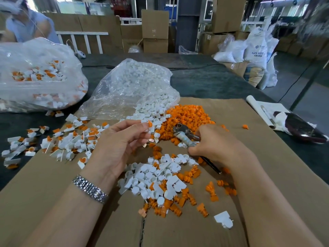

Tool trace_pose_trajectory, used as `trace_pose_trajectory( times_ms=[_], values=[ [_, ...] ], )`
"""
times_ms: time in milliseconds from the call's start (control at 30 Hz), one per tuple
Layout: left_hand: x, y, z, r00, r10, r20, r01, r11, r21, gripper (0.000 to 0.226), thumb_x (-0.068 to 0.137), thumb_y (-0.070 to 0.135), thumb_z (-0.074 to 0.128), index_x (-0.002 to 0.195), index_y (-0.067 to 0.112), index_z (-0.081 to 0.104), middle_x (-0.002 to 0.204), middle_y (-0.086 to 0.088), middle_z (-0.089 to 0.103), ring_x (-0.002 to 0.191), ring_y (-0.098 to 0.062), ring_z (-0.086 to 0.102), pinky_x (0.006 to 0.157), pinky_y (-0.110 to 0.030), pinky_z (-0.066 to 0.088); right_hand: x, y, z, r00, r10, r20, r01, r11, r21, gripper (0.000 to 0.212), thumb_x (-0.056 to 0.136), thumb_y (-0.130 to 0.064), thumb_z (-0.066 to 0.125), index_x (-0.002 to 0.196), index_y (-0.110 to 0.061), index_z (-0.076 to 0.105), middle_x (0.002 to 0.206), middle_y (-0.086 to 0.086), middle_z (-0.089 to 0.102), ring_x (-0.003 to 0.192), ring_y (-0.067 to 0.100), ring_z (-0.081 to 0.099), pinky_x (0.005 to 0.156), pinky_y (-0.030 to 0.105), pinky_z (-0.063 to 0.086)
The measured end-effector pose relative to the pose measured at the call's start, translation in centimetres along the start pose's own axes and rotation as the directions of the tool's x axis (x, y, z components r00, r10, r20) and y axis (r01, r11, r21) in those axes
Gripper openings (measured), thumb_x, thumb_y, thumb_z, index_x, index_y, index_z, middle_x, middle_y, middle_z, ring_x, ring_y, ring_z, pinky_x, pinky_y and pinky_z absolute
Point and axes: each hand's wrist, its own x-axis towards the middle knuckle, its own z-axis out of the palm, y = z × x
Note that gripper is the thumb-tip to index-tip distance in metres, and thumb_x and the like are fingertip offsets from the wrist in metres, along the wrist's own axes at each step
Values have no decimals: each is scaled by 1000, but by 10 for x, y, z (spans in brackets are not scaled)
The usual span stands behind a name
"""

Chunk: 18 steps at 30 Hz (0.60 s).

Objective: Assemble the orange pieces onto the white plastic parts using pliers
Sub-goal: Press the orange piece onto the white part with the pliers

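Orange piece [150, 124] sits on a white plastic part [146, 129] pinched between thumb and fingertips of the left hand [119, 142], raised above the cardboard sheet [240, 175]. Right hand [216, 144] curls round the pliers [185, 133], head pointing up-left toward the left hand, handle end poking out below the palm. Heap of loose orange pieces [187, 116] lies just behind the hands, touching white parts spilling from an open clear bag [131, 88]. Mixed pile of white parts and orange pieces [160, 179] lies between the forearms. Finished assemblies [58, 141] scattered at left, more in a second clear bag [37, 75] far left. Metal watch band [89, 189] on left wrist. Another person [26, 24] at top left
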Motion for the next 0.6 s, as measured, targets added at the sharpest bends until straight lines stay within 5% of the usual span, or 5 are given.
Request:
trace_pose_trajectory(
  times_ms=[267, 400, 600],
  values=[
    [-1, 1, 2, 1000, -13, 5, 13, 998, -66, 10, 68, 13, 86, 77, 14, 82, 87, -11, 77, 73, -17, 74, 61, -19, 57, -15, -12, -27, 993, -114, -10, 109, 921, 375, 22, 98, -26, 54, 87, -8, 62, 67, 3, 59, 53, 12, 53, 49, 27, 41],
    [-3, 1, 3, 1000, 19, 22, -17, 997, -78, 9, 70, 14, 85, 79, 15, 82, 84, -7, 76, 74, -16, 74, 63, -19, 57, -28, -25, -36, 958, -213, 190, 45, 770, 637, 25, 104, -27, 54, 95, -7, 66, 81, 8, 74, 67, 13, 72, 61, 21, 58],
    [-3, 2, 6, 999, 41, -1, -41, 995, -92, 10, 70, 13, 84, 79, 13, 81, 84, -8, 76, 73, -17, 74, 63, -19, 58, -34, -42, -33, 924, -289, 250, 77, 782, 619, 31, 106, -31, 51, 100, -4, 64, 89, 11, 75, 74, 20, 72, 63, 22, 55]
  ],
)
